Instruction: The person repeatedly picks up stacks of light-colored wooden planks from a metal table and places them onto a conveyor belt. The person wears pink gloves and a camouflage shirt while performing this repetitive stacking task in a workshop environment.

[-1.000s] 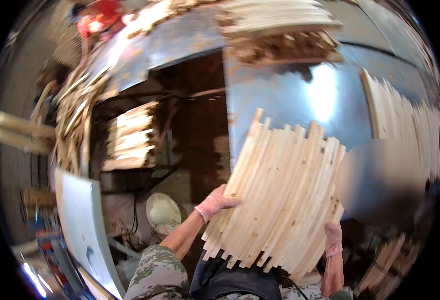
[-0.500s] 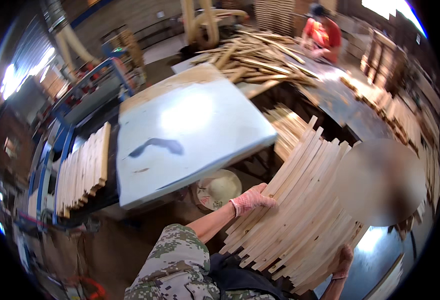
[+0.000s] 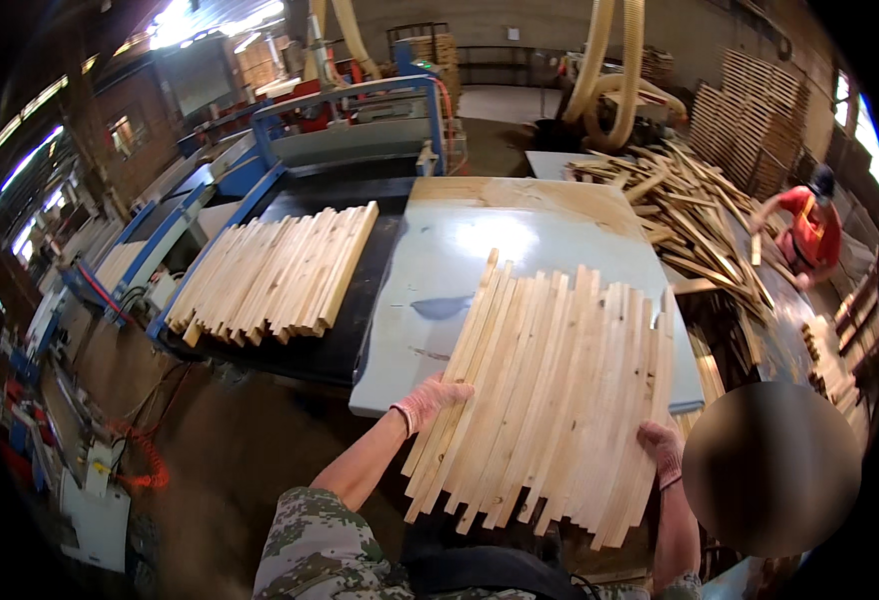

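Observation:
Between my two gloved hands I carry a wide row of pale wooden strips (image 3: 550,400), laid side by side with uneven ends. My left hand (image 3: 434,400) is closed on the row's left edge, its thumb on top. Closed on the right edge is my right hand (image 3: 662,450); its fingers are partly hidden beneath the wood. The far ends of the strips overlap the pale blue tabletop (image 3: 400,330); I cannot tell whether they touch it. A similar row of wooden strips (image 3: 275,270) lies on the black conveyor belt (image 3: 360,290) left of the table.
A blue-framed machine (image 3: 350,105) spans the belt's far end. At the far right lies a heap of loose wood pieces (image 3: 700,215), with a person in red (image 3: 810,235) beside it. A red coiled hose (image 3: 150,465) hangs at lower left. A blurred disc covers the lower right.
My view has swung left. Both hands have carried the row of strips from beside the table to over its near right part. The belt and its strips now show more fully.

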A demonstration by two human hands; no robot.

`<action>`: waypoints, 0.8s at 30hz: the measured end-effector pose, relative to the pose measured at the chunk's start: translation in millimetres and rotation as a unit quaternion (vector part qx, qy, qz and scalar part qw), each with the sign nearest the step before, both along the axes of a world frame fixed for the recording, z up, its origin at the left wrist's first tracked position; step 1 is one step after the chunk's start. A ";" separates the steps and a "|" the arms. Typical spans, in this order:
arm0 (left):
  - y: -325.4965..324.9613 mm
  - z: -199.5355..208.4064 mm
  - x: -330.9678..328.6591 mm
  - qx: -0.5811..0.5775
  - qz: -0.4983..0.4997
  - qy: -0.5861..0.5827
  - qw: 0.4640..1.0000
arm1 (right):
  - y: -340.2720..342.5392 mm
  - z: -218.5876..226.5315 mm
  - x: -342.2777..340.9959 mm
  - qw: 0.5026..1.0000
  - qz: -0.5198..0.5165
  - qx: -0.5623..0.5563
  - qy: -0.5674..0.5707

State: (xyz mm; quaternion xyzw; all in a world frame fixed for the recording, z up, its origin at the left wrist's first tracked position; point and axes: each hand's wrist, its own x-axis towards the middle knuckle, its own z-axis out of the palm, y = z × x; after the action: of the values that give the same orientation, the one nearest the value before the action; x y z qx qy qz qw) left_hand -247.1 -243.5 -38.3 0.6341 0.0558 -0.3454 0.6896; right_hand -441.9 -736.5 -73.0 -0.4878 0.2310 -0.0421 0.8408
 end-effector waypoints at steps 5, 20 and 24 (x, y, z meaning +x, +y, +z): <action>35.1 -16.1 50.4 0.060 0.064 0.006 0.996 | 32.7 23.8 113.7 0.993 0.041 -0.084 0.068; 2.1 56.3 229.4 0.549 -0.006 -0.134 0.825 | 35.6 23.7 346.4 0.922 0.175 -0.338 0.067; 4.2 62.1 182.1 0.498 -0.051 -0.239 0.832 | 14.4 50.2 331.9 0.725 0.253 -0.633 0.099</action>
State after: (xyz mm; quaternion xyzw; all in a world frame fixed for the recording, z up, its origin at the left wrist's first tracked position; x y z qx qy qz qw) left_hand -65.0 -239.3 23.8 0.9563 0.0212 -0.1430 0.2542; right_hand -110.0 -722.1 -22.8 -0.9483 0.1006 0.0845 0.2889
